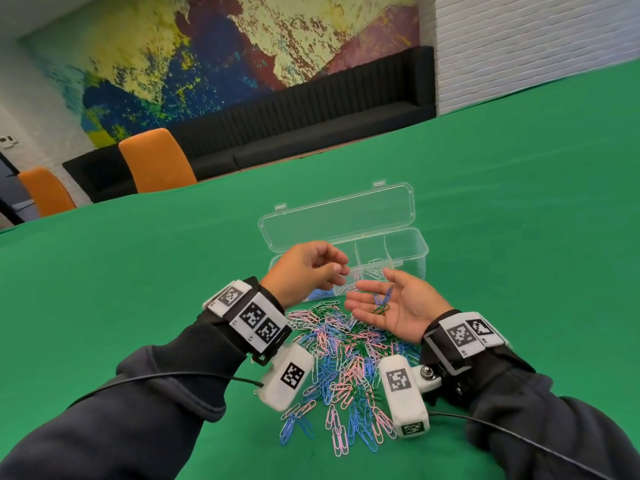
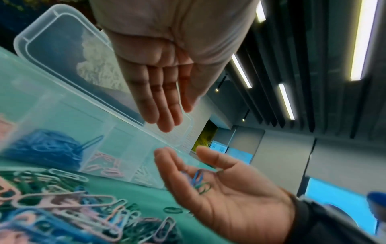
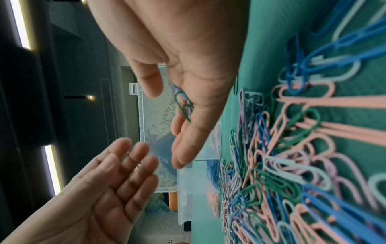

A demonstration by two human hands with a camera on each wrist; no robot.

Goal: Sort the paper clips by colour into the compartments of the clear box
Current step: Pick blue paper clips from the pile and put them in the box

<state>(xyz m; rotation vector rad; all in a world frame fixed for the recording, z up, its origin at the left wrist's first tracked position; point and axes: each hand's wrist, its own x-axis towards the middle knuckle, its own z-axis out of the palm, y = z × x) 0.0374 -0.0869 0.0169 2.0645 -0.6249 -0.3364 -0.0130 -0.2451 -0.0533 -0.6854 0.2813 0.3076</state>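
Green tabletop (image 1: 485, 202), clips (image 1: 343, 362) heaped at 6 o'clock of box (image 1: 408, 247), right hand (image 1: 391, 306) palm-up, relaxed, cradling blue and green clips, left hand (image 1: 308, 271) loosely curled, empty.

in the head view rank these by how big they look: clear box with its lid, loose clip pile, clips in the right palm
1. loose clip pile and clear box: similar spread; the hands hide part of the box, so I won't rank them.
2. clips in the right palm: far smallest.
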